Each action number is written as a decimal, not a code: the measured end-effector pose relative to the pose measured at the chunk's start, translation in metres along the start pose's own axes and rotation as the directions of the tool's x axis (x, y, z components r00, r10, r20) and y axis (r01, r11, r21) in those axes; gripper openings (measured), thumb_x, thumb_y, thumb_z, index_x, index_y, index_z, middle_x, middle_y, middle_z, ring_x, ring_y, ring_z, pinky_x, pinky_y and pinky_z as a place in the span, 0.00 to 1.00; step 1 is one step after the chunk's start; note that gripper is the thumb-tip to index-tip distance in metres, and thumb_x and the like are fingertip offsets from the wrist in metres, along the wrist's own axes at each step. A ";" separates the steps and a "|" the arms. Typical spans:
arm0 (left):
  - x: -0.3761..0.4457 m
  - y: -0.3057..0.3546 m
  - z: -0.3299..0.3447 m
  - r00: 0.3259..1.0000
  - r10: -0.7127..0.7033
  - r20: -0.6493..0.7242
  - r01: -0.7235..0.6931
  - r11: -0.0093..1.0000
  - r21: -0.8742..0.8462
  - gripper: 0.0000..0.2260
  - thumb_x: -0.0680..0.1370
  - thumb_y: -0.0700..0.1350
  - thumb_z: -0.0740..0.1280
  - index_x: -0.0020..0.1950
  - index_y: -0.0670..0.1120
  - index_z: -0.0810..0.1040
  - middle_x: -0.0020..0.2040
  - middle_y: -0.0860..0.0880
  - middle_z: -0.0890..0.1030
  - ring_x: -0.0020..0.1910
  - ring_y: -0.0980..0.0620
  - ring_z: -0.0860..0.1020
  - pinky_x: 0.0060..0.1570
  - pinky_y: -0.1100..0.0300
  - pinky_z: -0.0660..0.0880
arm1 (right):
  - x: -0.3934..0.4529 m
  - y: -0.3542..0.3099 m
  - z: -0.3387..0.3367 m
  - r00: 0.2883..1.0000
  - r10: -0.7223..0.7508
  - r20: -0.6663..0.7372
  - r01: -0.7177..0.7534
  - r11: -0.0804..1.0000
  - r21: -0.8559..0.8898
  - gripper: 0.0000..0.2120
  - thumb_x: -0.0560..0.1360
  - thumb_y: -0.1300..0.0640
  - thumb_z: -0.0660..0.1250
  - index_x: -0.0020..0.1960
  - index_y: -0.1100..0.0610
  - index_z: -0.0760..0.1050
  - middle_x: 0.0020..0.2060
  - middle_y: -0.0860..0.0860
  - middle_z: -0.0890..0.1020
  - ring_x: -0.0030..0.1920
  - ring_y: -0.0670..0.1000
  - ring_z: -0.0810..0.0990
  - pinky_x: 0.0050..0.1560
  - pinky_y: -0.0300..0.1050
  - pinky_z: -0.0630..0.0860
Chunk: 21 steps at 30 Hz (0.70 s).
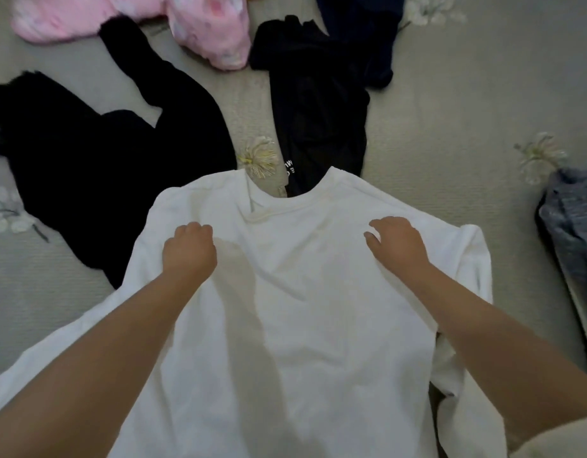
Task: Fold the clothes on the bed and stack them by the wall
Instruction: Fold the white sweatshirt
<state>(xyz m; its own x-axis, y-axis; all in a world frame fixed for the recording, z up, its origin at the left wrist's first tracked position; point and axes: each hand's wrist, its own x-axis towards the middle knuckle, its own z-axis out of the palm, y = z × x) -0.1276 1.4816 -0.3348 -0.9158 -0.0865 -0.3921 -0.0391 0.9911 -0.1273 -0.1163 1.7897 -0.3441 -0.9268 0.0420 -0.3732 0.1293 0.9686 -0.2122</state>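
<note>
A white long-sleeved shirt [302, 292] lies spread flat on the bed in front of me, neck pointing away. My left hand [189, 249] sits on its left shoulder area with fingers curled into the fabric. On the right shoulder area, my right hand [397, 246] has its fingers bent down onto the cloth and its thumb out to the side. The shirt's right sleeve [467, 325] lies folded down along the body. Its left sleeve runs out toward the lower left under my forearm.
A black garment [97, 166] lies at the left, partly under the white shirt. A black top with white lettering [318, 120] lies beyond the collar. Pink clothes [199, 24] and a navy piece [361, 31] are farther away. A grey-blue item [572, 226] lies at the right edge. The bedspread [450, 127] is beige with a flower print.
</note>
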 end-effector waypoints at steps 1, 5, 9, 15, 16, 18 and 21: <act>0.012 -0.002 0.000 1.000 0.000 -0.005 0.000 1.000 -0.009 0.13 0.77 0.36 0.54 0.59 0.40 0.71 0.58 0.43 0.73 0.57 0.44 0.70 0.47 0.55 0.67 | 0.011 -0.004 0.000 1.000 0.002 0.000 -0.002 1.000 -0.015 0.19 0.79 0.53 0.56 0.68 0.59 0.67 0.64 0.56 0.73 0.66 0.57 0.66 0.62 0.48 0.63; 0.059 -0.006 0.000 0.999 0.010 -0.040 -0.013 0.997 -0.082 0.15 0.78 0.35 0.55 0.65 0.38 0.68 0.66 0.41 0.68 0.67 0.43 0.63 0.58 0.52 0.65 | 0.057 -0.017 0.002 0.997 0.061 -0.055 -0.061 0.998 0.013 0.22 0.79 0.53 0.56 0.71 0.61 0.61 0.68 0.57 0.67 0.69 0.56 0.63 0.67 0.50 0.59; 0.105 -0.003 0.004 0.996 0.031 -0.082 -0.041 0.991 -0.126 0.19 0.79 0.37 0.54 0.71 0.38 0.61 0.73 0.42 0.61 0.74 0.44 0.54 0.68 0.50 0.55 | 0.101 -0.017 0.005 0.989 0.144 -0.029 -0.144 0.990 0.003 0.21 0.80 0.53 0.55 0.69 0.62 0.62 0.66 0.59 0.69 0.67 0.58 0.65 0.65 0.53 0.61; 0.149 0.004 0.011 0.997 -0.010 -0.080 0.000 0.992 -0.127 0.12 0.80 0.40 0.56 0.58 0.37 0.72 0.55 0.38 0.75 0.56 0.39 0.72 0.56 0.48 0.65 | 0.128 0.004 -0.006 0.998 0.063 -0.021 -0.055 0.959 0.279 0.18 0.78 0.61 0.59 0.29 0.57 0.65 0.26 0.51 0.69 0.37 0.55 0.70 0.34 0.44 0.54; 0.152 0.002 0.010 0.990 -0.009 -0.144 -0.017 0.983 -0.181 0.11 0.79 0.39 0.56 0.54 0.35 0.74 0.52 0.36 0.75 0.52 0.38 0.72 0.49 0.48 0.67 | 0.127 0.011 -0.011 0.995 0.055 -0.085 -0.028 0.955 0.297 0.17 0.78 0.62 0.59 0.30 0.58 0.65 0.26 0.50 0.67 0.36 0.53 0.68 0.33 0.42 0.52; 0.153 -0.003 0.003 0.946 -0.028 -0.322 -0.063 0.961 -0.269 0.11 0.80 0.40 0.55 0.50 0.35 0.74 0.47 0.35 0.75 0.47 0.36 0.73 0.40 0.49 0.65 | 0.124 0.025 -0.021 0.973 0.047 -0.225 0.010 0.970 0.243 0.13 0.79 0.61 0.58 0.37 0.63 0.70 0.29 0.52 0.69 0.36 0.52 0.67 0.34 0.40 0.52; 0.159 -0.005 -0.007 0.887 0.017 -0.461 -0.142 0.961 -0.238 0.11 0.80 0.40 0.55 0.47 0.35 0.73 0.43 0.34 0.74 0.43 0.36 0.72 0.36 0.51 0.60 | 0.130 0.042 -0.026 0.946 0.080 -0.315 -0.041 0.991 0.129 0.13 0.80 0.59 0.54 0.44 0.67 0.71 0.35 0.58 0.71 0.38 0.56 0.69 0.39 0.43 0.56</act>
<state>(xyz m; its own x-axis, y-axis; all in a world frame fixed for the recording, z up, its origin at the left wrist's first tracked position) -0.2758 1.4634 -0.3896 -0.9974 -0.0135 0.0702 -0.0028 0.9886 0.1505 -0.2401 1.8426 -0.3782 -0.9772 0.1945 -0.0853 0.2116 0.9266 -0.3110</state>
